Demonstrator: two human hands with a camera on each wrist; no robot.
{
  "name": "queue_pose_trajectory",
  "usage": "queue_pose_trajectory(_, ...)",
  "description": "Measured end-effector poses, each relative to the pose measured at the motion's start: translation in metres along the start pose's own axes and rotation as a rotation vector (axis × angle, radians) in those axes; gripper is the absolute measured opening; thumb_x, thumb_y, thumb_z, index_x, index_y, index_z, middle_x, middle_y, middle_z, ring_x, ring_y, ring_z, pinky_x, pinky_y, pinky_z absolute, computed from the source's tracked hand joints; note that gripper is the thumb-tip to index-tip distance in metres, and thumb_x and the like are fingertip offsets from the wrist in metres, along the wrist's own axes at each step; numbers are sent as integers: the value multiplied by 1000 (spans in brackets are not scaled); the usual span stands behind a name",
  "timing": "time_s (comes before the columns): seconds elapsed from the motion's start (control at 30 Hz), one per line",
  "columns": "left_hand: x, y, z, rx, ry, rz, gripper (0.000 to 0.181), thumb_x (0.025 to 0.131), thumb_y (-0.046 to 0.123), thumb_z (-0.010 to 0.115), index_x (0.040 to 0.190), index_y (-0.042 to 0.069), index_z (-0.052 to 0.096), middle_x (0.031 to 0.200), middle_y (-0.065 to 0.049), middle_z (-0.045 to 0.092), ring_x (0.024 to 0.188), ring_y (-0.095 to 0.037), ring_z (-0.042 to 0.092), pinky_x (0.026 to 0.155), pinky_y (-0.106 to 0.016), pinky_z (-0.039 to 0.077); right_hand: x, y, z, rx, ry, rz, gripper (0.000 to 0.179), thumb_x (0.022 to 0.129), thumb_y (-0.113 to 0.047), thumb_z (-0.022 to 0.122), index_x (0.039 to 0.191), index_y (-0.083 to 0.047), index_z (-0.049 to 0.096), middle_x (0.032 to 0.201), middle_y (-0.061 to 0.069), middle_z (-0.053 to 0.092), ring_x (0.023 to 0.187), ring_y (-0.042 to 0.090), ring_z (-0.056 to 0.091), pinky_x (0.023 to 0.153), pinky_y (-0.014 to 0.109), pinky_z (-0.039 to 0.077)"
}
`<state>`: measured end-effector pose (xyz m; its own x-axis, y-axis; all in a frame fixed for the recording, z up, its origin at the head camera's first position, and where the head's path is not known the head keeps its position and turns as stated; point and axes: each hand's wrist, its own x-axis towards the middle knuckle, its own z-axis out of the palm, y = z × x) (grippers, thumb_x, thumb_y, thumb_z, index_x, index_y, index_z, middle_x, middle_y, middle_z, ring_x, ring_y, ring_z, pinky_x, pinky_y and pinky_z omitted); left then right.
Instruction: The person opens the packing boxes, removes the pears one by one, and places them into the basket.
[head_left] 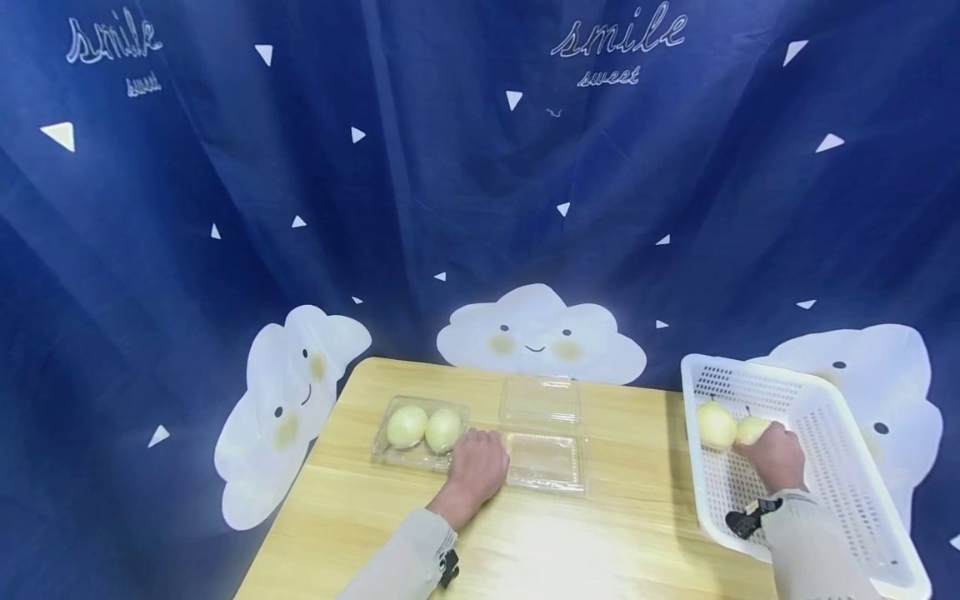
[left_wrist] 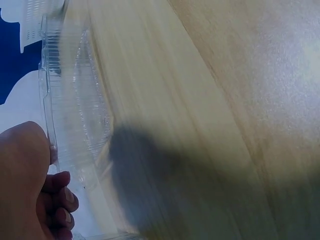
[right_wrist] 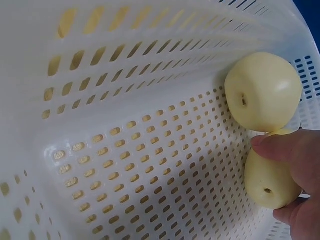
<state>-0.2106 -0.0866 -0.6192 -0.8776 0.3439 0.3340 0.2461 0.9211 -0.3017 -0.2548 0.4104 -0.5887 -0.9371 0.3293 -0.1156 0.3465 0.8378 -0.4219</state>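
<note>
In the head view my right hand (head_left: 777, 460) reaches into a white perforated basket (head_left: 896, 500). Thumb and fingers grip a pale yellow pear (right_wrist: 270, 182) from its sides in the right wrist view. A second pear (right_wrist: 264, 92) lies right beside it at the basket wall. My left hand (head_left: 477, 464), fingers curled, pinches the edge of a clear plastic clamshell box (head_left: 546, 461), whose lid (head_left: 540, 400) lies folded open toward the back. Left of this hand, another clear box (head_left: 381, 446) holds two pears (head_left: 407, 427).
Both boxes lie on a light wooden table (head_left: 375, 517), with the basket at its right edge. Behind hangs a dark blue curtain (head_left: 465, 183) with white clouds and triangles. Black bands with small devices (head_left: 448, 568) sit at both wrists.
</note>
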Motion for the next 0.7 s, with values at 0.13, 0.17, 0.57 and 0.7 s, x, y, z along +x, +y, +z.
queue_pose_trajectory(0.13,-2,-3,-1,10,55,4,39,94,41,66,67,17,52,58,3,48,55,-14,46,50,-22,23,-2,-2,-2,-5,-23,-13,62,80,-19,79,109,26,47,89,40,58,81,49,60,73,58,52)
queue_pose_trajectory(0.17,-2,-4,-1,14,71,6,39,94,41,66,67,17,52,57,3,48,55,-14,46,51,-22,20,-3,-2,-3,-8,-24,-23,61,80,-19,78,107,26,48,88,39,58,78,48,60,71,57,53)
queue_pose_trajectory(0.57,-1,-13,-7,-73,16,12,31,99,37,62,78,14,60,67,1,55,64,-15,50,55,-22,43,5,8,-10,-27,-64,-153,57,77,-22,81,104,23,59,74,27,65,66,33,58,59,44,50)
queue_pose_trajectory(0.7,-2,-17,-7,-102,15,29,28,99,35,61,80,14,60,69,2,56,66,-14,51,58,-23,44,1,5,-17,-19,-103,-129,54,79,-23,81,100,22,61,69,18,62,66,29,55,56,36,44)
